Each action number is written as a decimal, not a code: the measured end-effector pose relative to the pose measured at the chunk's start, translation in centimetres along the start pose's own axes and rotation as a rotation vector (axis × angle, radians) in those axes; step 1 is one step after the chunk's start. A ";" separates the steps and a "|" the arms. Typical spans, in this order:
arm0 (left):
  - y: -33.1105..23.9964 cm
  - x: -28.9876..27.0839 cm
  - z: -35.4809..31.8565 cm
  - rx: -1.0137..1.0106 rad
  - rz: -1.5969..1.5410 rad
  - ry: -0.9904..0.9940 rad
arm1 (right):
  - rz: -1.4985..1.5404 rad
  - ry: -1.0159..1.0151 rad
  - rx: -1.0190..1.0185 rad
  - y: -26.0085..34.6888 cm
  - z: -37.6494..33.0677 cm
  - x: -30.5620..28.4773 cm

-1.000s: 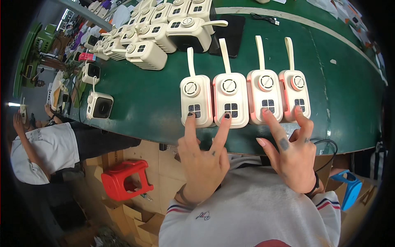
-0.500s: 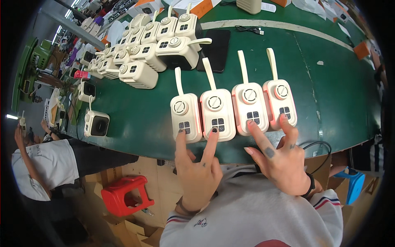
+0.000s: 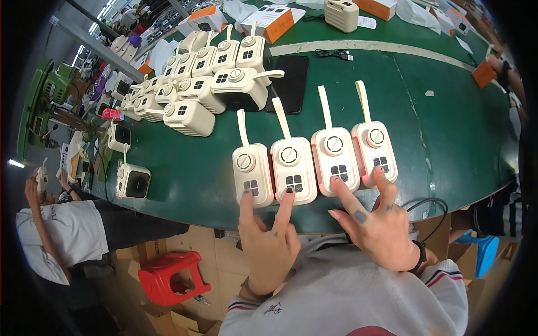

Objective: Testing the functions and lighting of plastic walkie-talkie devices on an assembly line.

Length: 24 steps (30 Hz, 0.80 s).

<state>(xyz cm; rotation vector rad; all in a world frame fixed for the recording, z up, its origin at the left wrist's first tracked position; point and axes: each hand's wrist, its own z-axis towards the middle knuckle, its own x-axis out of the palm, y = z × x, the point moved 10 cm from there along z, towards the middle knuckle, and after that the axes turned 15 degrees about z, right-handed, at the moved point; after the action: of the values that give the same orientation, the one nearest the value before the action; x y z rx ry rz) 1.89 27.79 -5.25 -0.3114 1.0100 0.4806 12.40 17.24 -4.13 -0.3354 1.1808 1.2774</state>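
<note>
Several cream speaker-like devices stand in a row before me, each with a round knob, dark square buttons and an upright strap. My left hand [image 3: 268, 252] has two fingers stretched apart. One fingertip touches the buttons of the leftmost device [image 3: 256, 175], the other those of the second device [image 3: 302, 171]. Likewise, two spread fingers of my right hand [image 3: 382, 232] rest on the buttons of the third device [image 3: 330, 161] and of the rightmost device [image 3: 374, 155]. Pinkish light shows along some of their sides. Neither hand grips anything.
More cream devices [image 3: 190, 115] crowd the green table [image 3: 185, 168] at the back left, beside a black flat pad [image 3: 290, 84]. A single device [image 3: 133, 180] stands near the left edge. Farther back lie a coiled cable [image 3: 333, 54] and orange-white boxes [image 3: 272, 23]. A red stool [image 3: 171, 274] and another person [image 3: 61, 229] are at left.
The table and devices sit slightly lower in the picture, as the view has tilted up. Both hands keep their fingertips at the same devices' buttons.
</note>
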 end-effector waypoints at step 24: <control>0.1 0.1 -0.4 -0.034 0.117 0.030 | 0.091 -0.037 -0.007 -0.2 -0.2 -0.2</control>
<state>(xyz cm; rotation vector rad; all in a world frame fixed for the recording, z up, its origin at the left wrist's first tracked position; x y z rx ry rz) 1.61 27.68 -5.49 -0.2922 1.0536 0.6008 12.50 16.89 -4.10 -0.2650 1.1717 1.3619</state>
